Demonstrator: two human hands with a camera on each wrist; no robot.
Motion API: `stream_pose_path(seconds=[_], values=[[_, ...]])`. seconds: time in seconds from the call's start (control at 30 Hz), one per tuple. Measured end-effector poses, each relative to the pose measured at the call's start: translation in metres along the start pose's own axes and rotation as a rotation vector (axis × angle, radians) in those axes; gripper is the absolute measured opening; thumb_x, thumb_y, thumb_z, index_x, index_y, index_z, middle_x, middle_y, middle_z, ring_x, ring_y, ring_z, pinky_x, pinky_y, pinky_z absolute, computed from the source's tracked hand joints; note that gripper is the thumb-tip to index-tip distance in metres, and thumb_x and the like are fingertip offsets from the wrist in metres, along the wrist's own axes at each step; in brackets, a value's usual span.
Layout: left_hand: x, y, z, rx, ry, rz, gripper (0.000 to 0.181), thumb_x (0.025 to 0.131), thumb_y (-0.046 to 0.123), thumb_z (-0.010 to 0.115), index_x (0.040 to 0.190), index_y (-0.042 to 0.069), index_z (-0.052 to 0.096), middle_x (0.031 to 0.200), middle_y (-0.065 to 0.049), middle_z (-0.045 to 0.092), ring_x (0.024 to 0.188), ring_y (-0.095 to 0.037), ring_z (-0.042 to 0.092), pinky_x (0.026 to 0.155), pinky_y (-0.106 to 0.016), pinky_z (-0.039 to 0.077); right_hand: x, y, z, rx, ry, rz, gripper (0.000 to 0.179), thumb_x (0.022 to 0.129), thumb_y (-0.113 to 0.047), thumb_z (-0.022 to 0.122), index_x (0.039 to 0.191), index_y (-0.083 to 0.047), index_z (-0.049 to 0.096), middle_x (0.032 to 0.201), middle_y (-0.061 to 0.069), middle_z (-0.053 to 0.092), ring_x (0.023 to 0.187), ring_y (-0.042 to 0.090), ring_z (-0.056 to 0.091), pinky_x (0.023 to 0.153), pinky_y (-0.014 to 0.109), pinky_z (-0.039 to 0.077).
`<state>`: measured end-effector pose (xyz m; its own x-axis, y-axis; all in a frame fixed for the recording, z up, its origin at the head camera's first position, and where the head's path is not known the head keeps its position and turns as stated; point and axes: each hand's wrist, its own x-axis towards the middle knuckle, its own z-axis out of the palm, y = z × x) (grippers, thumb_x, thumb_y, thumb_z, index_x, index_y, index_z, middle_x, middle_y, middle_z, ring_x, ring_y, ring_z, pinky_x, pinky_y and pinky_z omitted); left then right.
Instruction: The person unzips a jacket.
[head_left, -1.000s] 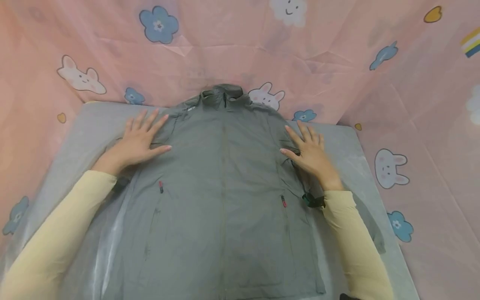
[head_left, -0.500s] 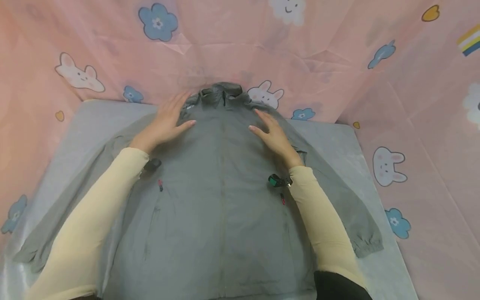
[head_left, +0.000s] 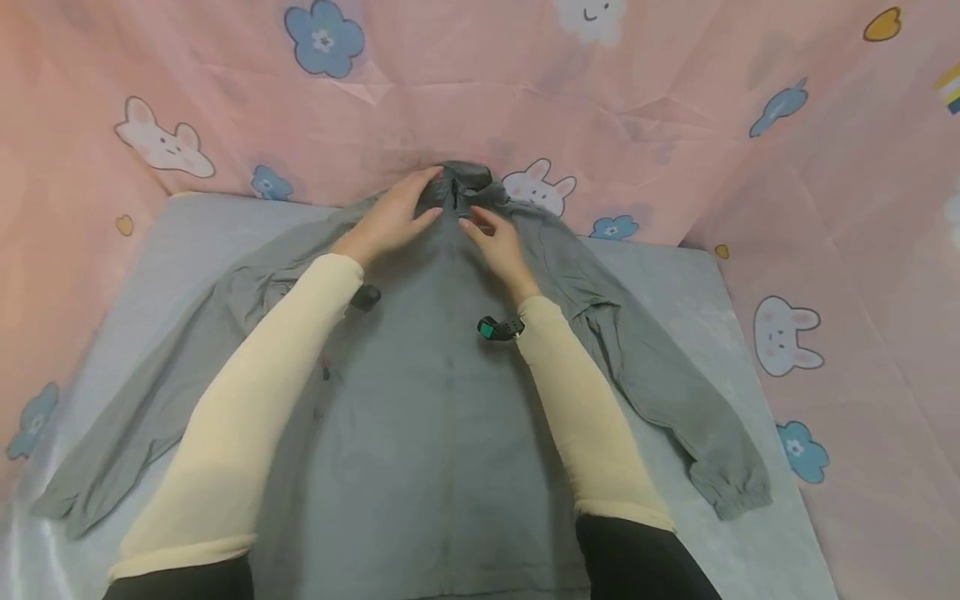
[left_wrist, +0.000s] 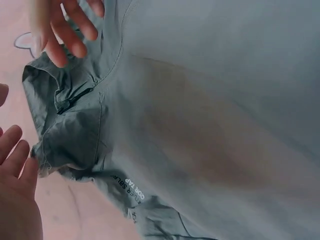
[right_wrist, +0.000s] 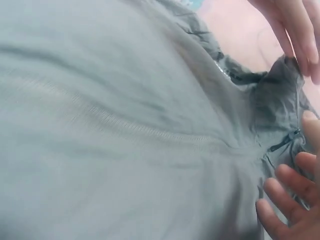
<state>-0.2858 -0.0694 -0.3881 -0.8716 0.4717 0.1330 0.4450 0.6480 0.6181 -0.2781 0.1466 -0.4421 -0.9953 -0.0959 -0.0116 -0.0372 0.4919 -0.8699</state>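
Observation:
A grey-green zip jacket (head_left: 405, 375) lies front side up, its sleeves spread to both sides. Its collar (head_left: 465, 177) stands at the far end, with a dark zipper pull (right_wrist: 285, 141) at the throat. My left hand (head_left: 393, 215) is at the collar's left side; in the right wrist view its straight fingertips (right_wrist: 305, 60) touch the collar's edge. Just right of the front zip, my right hand (head_left: 498, 246) is held over the jacket below the collar, fingers loosely bent and apart. White lettering (left_wrist: 131, 189) shows on the jacket near the left shoulder.
The jacket lies on a table with a pale grey cover (head_left: 675, 275). Pink curtain cloth (head_left: 450, 83) printed with rabbits and flowers hangs behind and at both sides, close to the collar. A dark wrist strap with a camera (head_left: 498, 328) sits on my right wrist.
Both hands have moved inward and up, from the upper sleeves across the shoulders to the collar. The collar's left side is pushed slightly inward. Both jacket sleeves show more fully.

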Motion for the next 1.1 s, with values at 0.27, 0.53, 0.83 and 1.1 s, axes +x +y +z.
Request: stream_pose_path(seconds=[0.27,0.53,0.83,1.1], values=[[0.026,0.003,-0.001,0.058,-0.043,-0.123,0.064,0.103,0.018,0.051,0.157,0.002,0.020,0.160,-0.016,0.034,0.150,-0.031,0.031,0.125,-0.042,0.024,0.021,-0.013,0.021,0.208,0.101,0.103,0.046,0.100,-0.029,0.059,0.141,-0.009,0.055,0.136,0.013,0.063,0.114,0.026,0.066,0.090,0.032,0.055],[0.035,0.004,0.012,0.106,0.017,-0.209,0.055,0.102,0.017,0.052,0.152,0.003,0.035,0.147,-0.016,0.053,0.138,-0.033,0.049,0.122,-0.045,0.029,0.028,-0.023,0.034,0.296,0.149,0.191,0.043,0.101,-0.025,0.058,0.141,-0.011,0.056,0.135,0.011,0.063,0.107,0.025,0.066,0.069,0.020,0.047],[0.037,0.001,0.023,0.169,0.115,-0.240,0.035,0.100,0.015,0.057,0.133,0.005,0.063,0.120,-0.013,0.072,0.119,-0.034,0.058,0.117,-0.045,0.033,0.028,-0.031,0.046,0.409,0.220,0.185,0.038,0.100,-0.022,0.060,0.136,-0.012,0.061,0.131,0.012,0.066,0.087,0.012,0.063,0.067,0.019,0.047],[0.038,-0.002,0.022,0.149,0.110,-0.236,0.030,0.104,0.014,0.048,0.121,0.007,0.072,0.128,-0.012,0.066,0.119,-0.033,0.050,0.111,-0.048,0.034,0.028,-0.029,0.050,0.418,0.282,0.172,0.032,0.099,-0.022,0.062,0.126,-0.006,0.067,0.117,0.012,0.068,0.082,0.005,0.057,0.070,0.019,0.047]])
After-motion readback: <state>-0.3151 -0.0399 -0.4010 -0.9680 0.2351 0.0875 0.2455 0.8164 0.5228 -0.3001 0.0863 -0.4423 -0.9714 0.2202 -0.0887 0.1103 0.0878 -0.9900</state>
